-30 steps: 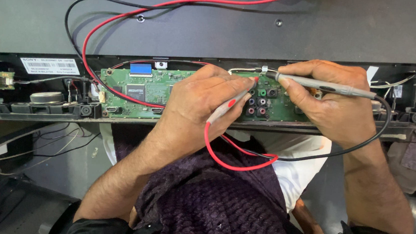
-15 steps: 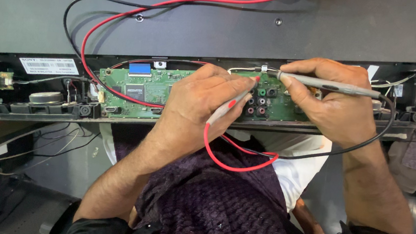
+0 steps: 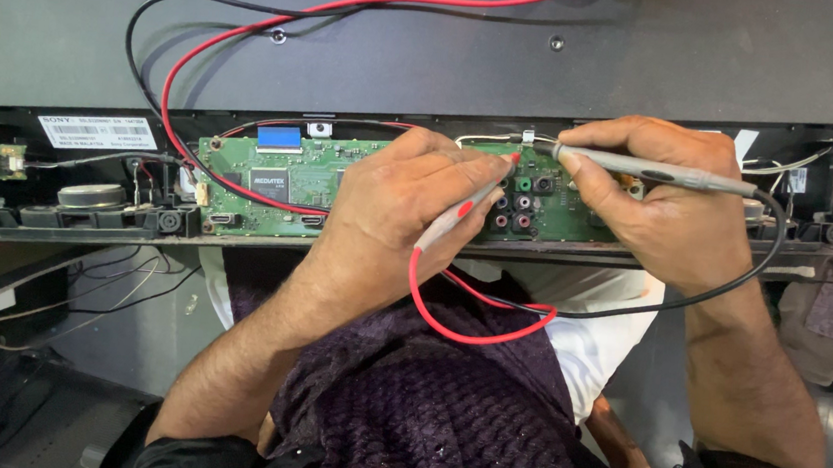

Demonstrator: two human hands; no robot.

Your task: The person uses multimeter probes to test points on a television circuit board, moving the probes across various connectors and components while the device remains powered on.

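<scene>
A green circuit board (image 3: 290, 183) lies in the open lower edge of a large dark panel (image 3: 434, 35). My left hand (image 3: 398, 212) rests over the board's middle and pinches a red-tipped grey test probe (image 3: 464, 208), its tip near the round coloured jacks (image 3: 519, 208). My right hand (image 3: 655, 210) holds a grey test probe (image 3: 663, 170) like a pen, with the tip pointing left at the board's top edge. A red lead (image 3: 468, 331) loops down from the left probe; a black lead (image 3: 723, 286) curves off the right one.
A round speaker (image 3: 90, 197) and a small side board (image 3: 3, 163) sit left of the circuit board. Red and black leads (image 3: 212, 46) cross the dark panel. Loose wires (image 3: 61, 283) hang at lower left. My dark knitted garment (image 3: 441, 417) fills the bottom centre.
</scene>
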